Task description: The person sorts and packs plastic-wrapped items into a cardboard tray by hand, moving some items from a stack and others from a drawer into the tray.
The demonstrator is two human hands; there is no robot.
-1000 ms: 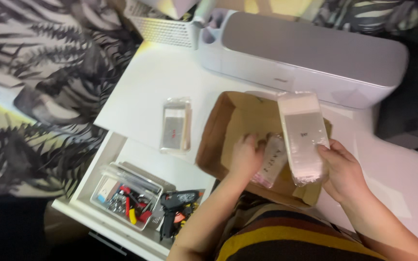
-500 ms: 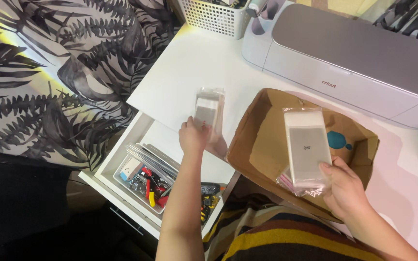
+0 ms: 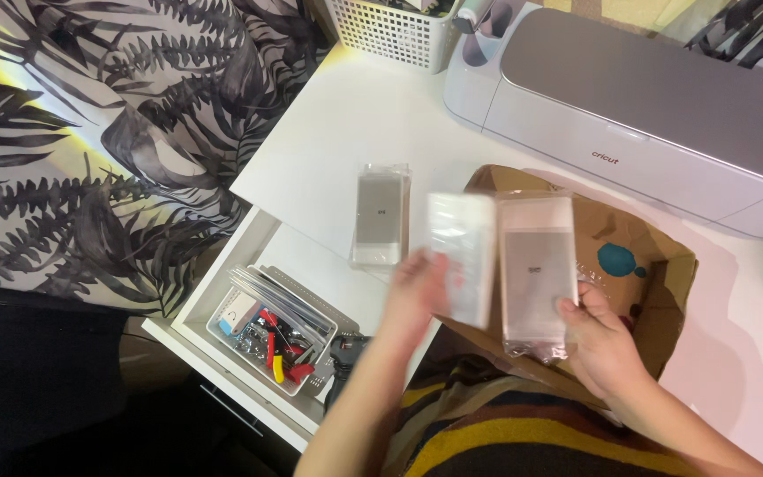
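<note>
Between the left hand (image 3: pixel 412 291) fingers sits one blurred clear packet (image 3: pixel 461 256), pinched at its lower edge; the right hand (image 3: pixel 602 340) fingers close around a second packet (image 3: pixel 536 274) held upright over the open cardboard box (image 3: pixel 655 291). Just beyond the left fingertips, a third packet (image 3: pixel 380 216) already lies flat on the white table (image 3: pixel 346 132), so one looks laid out and two remain in hand.

Head view, steeply down, desk (image 3: pixel 337 132) close
</note>
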